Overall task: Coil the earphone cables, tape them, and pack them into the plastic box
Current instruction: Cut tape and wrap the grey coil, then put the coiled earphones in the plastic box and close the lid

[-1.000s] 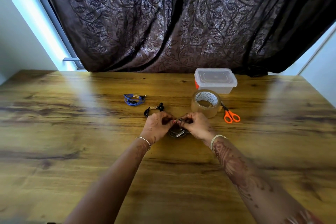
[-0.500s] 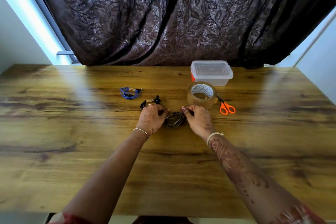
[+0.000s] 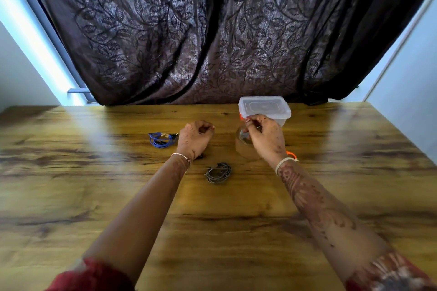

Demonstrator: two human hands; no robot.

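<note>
Head view, near to far. Two red sleeves (image 3: 94,276) enter at the near edge of the wooden table (image 3: 212,231), and both forearms reach out over bare wood. Between the wrists lies a coiled dark grey earphone cable (image 3: 218,172), flat on the wood and touched by neither hand. The left hand (image 3: 195,138) hovers beyond it with fingers loosely curled and nothing seen in them; a dark object under its wrist is mostly hidden. Just left of that hand lies a coiled blue earphone cable (image 3: 160,140), with open wood from there to the left edge. The right hand (image 3: 264,139) curls its fingers on the upper rim of the brown tape roll (image 3: 246,149); blur hides whether the roll is lifted. An orange scissors handle (image 3: 292,155) shows beside the right wrist. Just beyond the right hand stands the clear plastic box (image 3: 264,107), lid on, close to the far edge. A dark leaf-patterned curtain (image 3: 212,30) hangs behind that edge.
</note>
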